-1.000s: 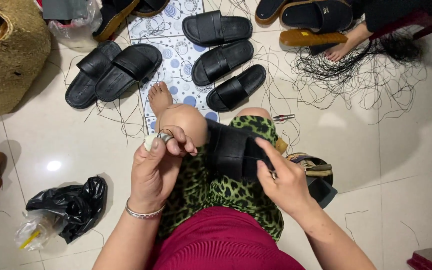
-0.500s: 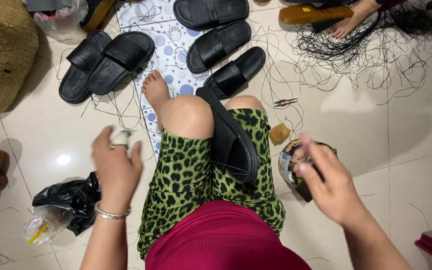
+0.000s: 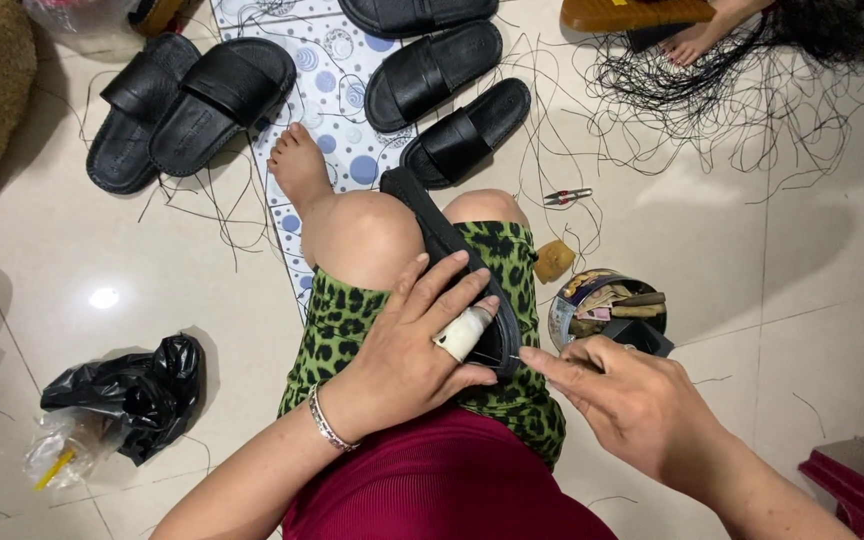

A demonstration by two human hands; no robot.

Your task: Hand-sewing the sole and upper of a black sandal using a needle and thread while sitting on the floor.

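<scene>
Pinched between thumb and forefinger of the right hand [image 3: 632, 400], a thin needle or awl is held with its tip against the near edge of the black slide sandal [image 3: 457, 265]; that grip is narrow and closed on the tool. The left hand [image 3: 407, 355] lies flat over the sandal, pressing it onto the thigh at the centre of the frame, and one finger is wrapped in white tape [image 3: 464, 332].

The point is aimed close to the left fingers and to the leg under the leopard-print shorts [image 3: 352, 330]; should it slip off the stiff sole edge, a prick to either is judged likely. The sandal rests tilted along the knee [image 3: 362, 235], so a loosened press could let it slide off.

Just right of the knee a round tin [image 3: 602, 305] of small tools stands on the tiled floor [image 3: 772, 260], and could be knocked by the right elbow. Loose black threads [image 3: 712, 90] are spread across the upper right and could tangle with the working thread. More black sandals [image 3: 432, 70] lie at the top of the frame, and a black plastic bag [image 3: 127, 390] lies lower left.
</scene>
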